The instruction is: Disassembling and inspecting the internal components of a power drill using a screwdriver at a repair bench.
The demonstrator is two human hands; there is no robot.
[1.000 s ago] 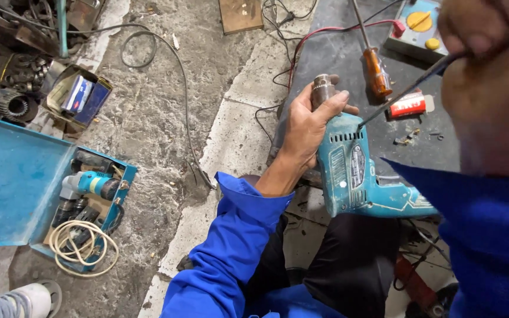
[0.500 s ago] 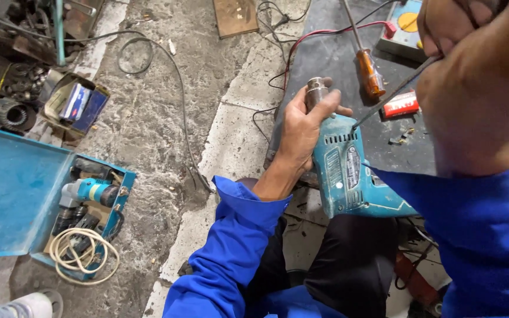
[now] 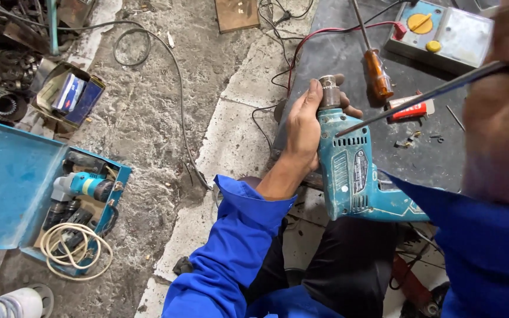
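Observation:
My left hand [image 3: 304, 126] grips the front of a worn teal electric drill [image 3: 349, 171], fingers around its body just behind the metal chuck [image 3: 329, 91]. The drill lies over my lap with the chuck pointing away from me. My right hand [image 3: 502, 100] is raised close to the camera and blurred; it is closed on a thin dark screwdriver [image 3: 419, 97] whose tip touches the top of the drill's housing. Both sleeves are blue.
A dark mat [image 3: 349, 65] holds an orange-handled screwdriver [image 3: 377, 70], a meter box [image 3: 443, 29] with a yellow dial, a red lead and small screws. On the concrete floor at left lies an open blue tool case [image 3: 7, 182] with another drill [image 3: 81, 185] and a coiled cord.
The view has shifted slightly. My right hand has moved right and the screwdriver tip has come down onto the drill housing. My left hand keeps its grip.

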